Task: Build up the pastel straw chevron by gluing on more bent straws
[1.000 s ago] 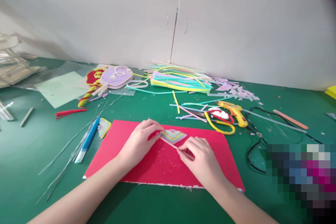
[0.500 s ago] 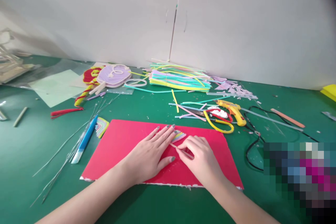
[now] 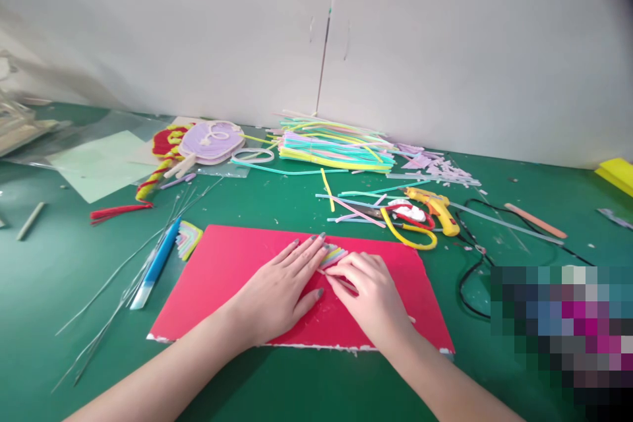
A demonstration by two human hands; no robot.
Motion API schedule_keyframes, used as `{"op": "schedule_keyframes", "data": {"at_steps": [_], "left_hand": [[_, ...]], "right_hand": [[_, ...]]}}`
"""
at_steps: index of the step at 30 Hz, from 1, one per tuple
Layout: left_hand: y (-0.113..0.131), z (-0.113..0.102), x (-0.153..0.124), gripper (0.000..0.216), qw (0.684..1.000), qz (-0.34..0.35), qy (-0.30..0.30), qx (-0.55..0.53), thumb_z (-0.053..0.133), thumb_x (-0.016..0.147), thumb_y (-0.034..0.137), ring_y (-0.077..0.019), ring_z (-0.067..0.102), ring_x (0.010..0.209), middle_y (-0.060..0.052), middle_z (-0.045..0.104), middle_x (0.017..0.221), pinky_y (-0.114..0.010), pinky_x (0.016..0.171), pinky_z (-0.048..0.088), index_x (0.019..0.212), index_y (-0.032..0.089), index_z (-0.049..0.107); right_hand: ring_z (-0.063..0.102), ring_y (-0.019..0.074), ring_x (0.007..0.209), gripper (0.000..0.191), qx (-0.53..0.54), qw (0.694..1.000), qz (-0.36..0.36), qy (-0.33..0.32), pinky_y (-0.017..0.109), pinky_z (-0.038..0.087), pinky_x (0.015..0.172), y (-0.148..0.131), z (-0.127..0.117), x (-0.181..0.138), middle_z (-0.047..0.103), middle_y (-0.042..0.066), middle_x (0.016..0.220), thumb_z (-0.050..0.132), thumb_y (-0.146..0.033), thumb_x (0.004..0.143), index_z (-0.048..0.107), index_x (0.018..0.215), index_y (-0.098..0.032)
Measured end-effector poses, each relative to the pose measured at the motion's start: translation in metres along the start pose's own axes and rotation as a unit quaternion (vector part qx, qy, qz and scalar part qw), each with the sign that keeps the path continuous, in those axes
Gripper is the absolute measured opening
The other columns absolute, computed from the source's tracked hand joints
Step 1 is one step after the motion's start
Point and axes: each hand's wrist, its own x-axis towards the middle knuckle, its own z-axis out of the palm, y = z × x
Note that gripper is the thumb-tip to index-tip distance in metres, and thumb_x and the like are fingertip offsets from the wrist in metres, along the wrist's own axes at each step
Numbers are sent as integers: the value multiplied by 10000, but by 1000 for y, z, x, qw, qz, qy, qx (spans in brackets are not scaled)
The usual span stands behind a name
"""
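My left hand lies flat on a red board, fingers stretched out. Its fingertips rest at the left end of a small fan-shaped piece of striped pastel strips, partly covering it. Just below that piece, my right hand pinches a thin pale pink strip between thumb and fingers. One end of this strip reaches toward the striped piece; the rest runs back under my palm. A second striped fan piece lies left of the board, beside a blue craft knife.
Behind the board lie a bundle of coloured strips, yellow-handled scissors and a yellow glue gun with a black cord. Thin wires spread at left. A purple round ornament and a pale green sheet are farther back.
My right hand has shifted slightly left and up, closer to the striped piece, still pinching the strip. My left hand stays flat in place. The whole view has moved a little.
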Motion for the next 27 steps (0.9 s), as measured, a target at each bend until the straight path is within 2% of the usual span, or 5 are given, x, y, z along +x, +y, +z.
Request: {"op": "schedule_keyframes", "data": {"at_steps": [10, 27], "left_hand": [[13, 7, 0, 575, 999, -5, 33, 24, 353, 944, 372, -237, 193, 1397, -120, 249, 1508, -403, 1137, 226, 1449, 136, 211], [15, 1, 2, 560, 1000, -19, -23, -3, 346, 944, 344, -230, 181, 1399, -125, 218, 1512, -395, 1140, 232, 1435, 91, 256]], "right_hand": [[594, 149, 721, 115, -8, 1000, -8, 4, 308, 416, 727, 0, 0, 0, 652, 6, 740, 575, -128, 835, 647, 803, -212], [582, 163, 769, 86, 9, 1000, 13, -17, 317, 432, 744, 2, -2, -2, 652, 12, 803, 615, -155, 821, 665, 857, -216]]}}
